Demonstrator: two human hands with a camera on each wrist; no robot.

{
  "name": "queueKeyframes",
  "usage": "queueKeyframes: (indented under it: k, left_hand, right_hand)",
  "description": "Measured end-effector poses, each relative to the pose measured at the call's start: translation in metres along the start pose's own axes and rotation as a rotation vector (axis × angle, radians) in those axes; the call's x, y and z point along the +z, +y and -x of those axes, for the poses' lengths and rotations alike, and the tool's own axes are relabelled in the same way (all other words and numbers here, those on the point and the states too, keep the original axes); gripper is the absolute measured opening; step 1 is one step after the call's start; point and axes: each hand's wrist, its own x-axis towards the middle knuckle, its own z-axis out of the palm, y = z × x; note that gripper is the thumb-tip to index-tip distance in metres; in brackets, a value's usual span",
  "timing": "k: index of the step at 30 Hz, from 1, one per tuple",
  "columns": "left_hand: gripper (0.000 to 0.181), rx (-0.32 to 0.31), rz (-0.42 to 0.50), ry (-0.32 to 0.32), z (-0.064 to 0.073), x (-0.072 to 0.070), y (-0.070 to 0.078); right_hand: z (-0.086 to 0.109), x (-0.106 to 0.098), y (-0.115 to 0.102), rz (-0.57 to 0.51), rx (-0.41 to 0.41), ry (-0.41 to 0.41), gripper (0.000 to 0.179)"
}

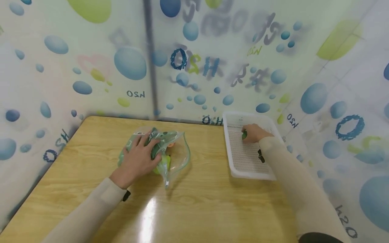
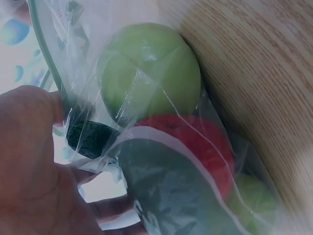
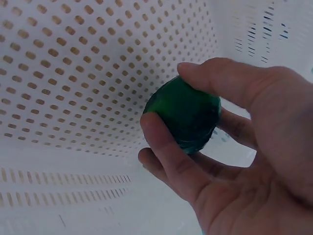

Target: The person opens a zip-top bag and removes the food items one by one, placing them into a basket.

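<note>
A clear zip bag point(image 1: 181, 162) with green printing lies on the table's left half. My left hand point(image 1: 138, 158) grips it from above, fingers spread over the printed side and thumb near its mouth. Through the film in the left wrist view show a pale green round fruit point(image 2: 151, 73), a red one point(image 2: 208, 147) and a dark green piece point(image 2: 90, 138). My right hand point(image 1: 254, 133) is inside a white perforated basket point(image 1: 230, 152). Its thumb and fingers hold a glossy dark green rounded thing point(image 3: 183, 115), close over the basket's floor; its exact kind I cannot tell.
The wooden table point(image 1: 200, 199) runs back to a curtain point(image 1: 194, 84) printed with bubbles and letters. The basket stands at the right rear, its raised walls around my right hand. More curtain hangs close along the right side.
</note>
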Motion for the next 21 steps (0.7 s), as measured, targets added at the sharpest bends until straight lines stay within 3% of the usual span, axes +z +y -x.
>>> queueKeyframes:
  k: [3,7,9,10,16,21]
  left_hand:
    - [0.059,-0.001,-0.002,-0.008,-0.001,-0.002,0.001]
    - [0.06,-0.002,-0.011,-0.023,-0.001,-0.004,0.001]
    - [0.06,-0.003,-0.013,-0.027,0.0,-0.004,0.002]
    - [0.059,-0.002,-0.013,-0.028,0.0,-0.004,0.002]
    - [0.059,-0.002,-0.014,-0.026,0.002,-0.001,0.002]
    - [0.06,-0.002,-0.001,-0.033,0.0,-0.001,0.002]
  right_hand:
    - [0.011,-0.005,-0.013,0.025,0.032,-0.02,0.074]
    - [0.071,-0.033,-0.072,0.007,0.06,-0.052,0.078]
    - [0.083,-0.039,-0.083,-0.011,0.067,-0.058,0.082]
    - [0.087,-0.041,-0.086,-0.031,0.073,-0.064,0.084]
    - [0.058,-0.024,-0.063,0.014,0.035,0.082,0.086]
    - [0.09,-0.038,-0.105,-0.015,-0.001,0.176,0.077]
